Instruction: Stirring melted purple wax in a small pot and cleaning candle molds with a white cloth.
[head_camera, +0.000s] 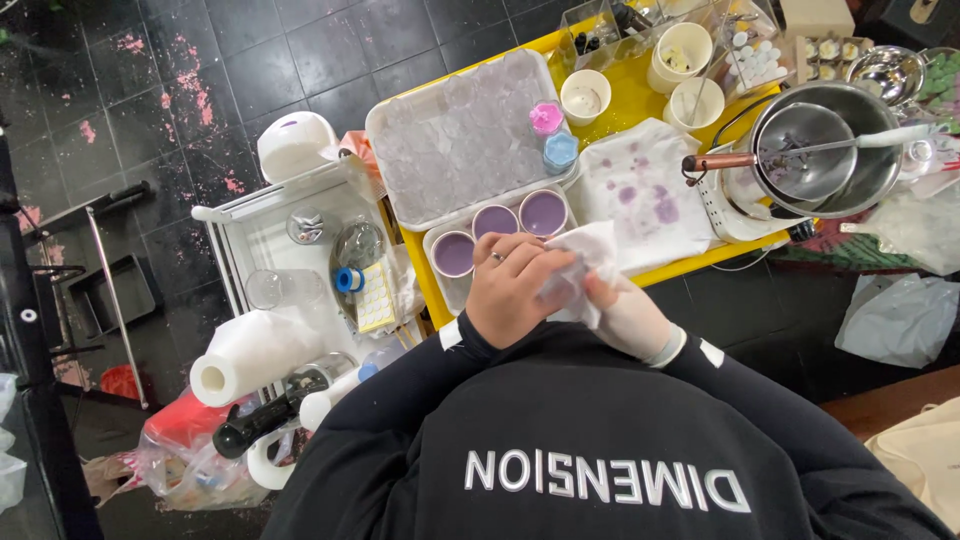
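Note:
My left hand (508, 285), bare with a ring on one finger, is closed around a crumpled white tissue (588, 258). My right hand (628, 318), in a white glove, grips the same tissue from below. Both hands meet at the near edge of the yellow table (640, 85), in front of my black sweatshirt. Just beyond my left hand, a small white tray (440, 285) holds three round cups of purple fill (543, 212).
A large tray of clear moulds (460, 140), a purple-stained paper towel (640, 185), paper cups (585, 97) and a steel pot with a small pan (830, 150) fill the table. A white cart (270, 240) with a paper-towel roll (250, 355) stands at left. Plastic bags (900, 315) lie at right.

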